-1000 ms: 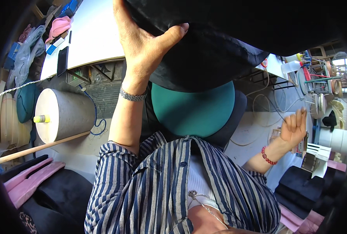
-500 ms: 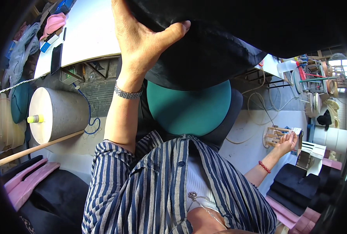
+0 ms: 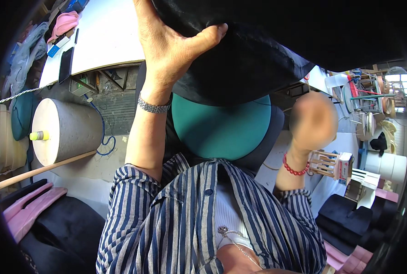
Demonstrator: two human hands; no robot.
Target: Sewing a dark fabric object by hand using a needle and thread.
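A large black piece with a soft, slightly shiny pile [image 3: 244, 59] fills the top of the view in front of me. My left hand [image 3: 171, 50] grips its near left side, thumb stretched over the surface; its other fingers run out of sight at the top edge. Right of the piece, my right hand [image 3: 315, 121] is raised and rounded, but blur hides how its fingers lie and whether they hold anything. Below the black piece, a green rounded surface [image 3: 222, 128] shows between my dark-clothed legs.
A white table [image 3: 105, 41] stands at the far left with a pink shaped piece [image 3: 65, 23] on it. Nearer on the left lies a big grey cone-shaped drum [image 3: 68, 130] beside a wooden pole [image 3: 48, 169]. A small wooden rack [image 3: 324, 165] and black pieces [image 3: 345, 212] are at right.
My right hand has come in from the far right, up and toward the black piece; a thin dark strand ran from it before. My left hand keeps its grip, shifted very slightly right.
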